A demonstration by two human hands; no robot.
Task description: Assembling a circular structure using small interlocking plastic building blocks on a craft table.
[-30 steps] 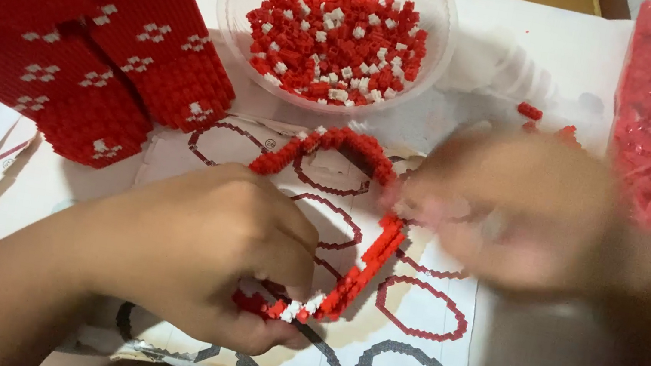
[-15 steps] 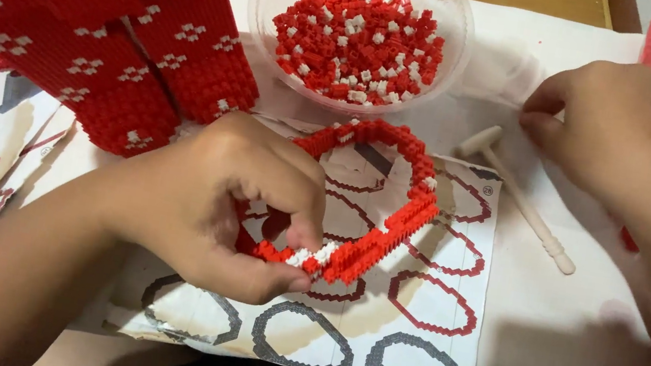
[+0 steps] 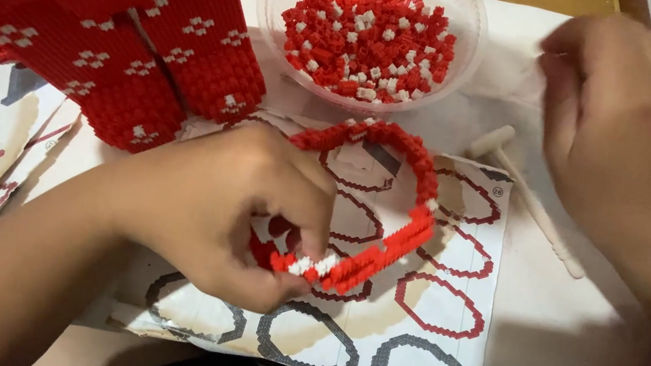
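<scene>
Left hand (image 3: 220, 214): grip pinched on the lower end of a red-and-white brick ring (image 3: 389, 219), held over the pattern sheet (image 3: 438, 349). Right hand (image 3: 625, 135): raised, blurred, grip state cannot be told. White mallet (image 3: 528, 198) below it; bowl of bricks (image 3: 367, 29) beside.

A single head-worn camera looks steeply down and forward, close over the surface (image 3: 577, 353), with no second view.
</scene>
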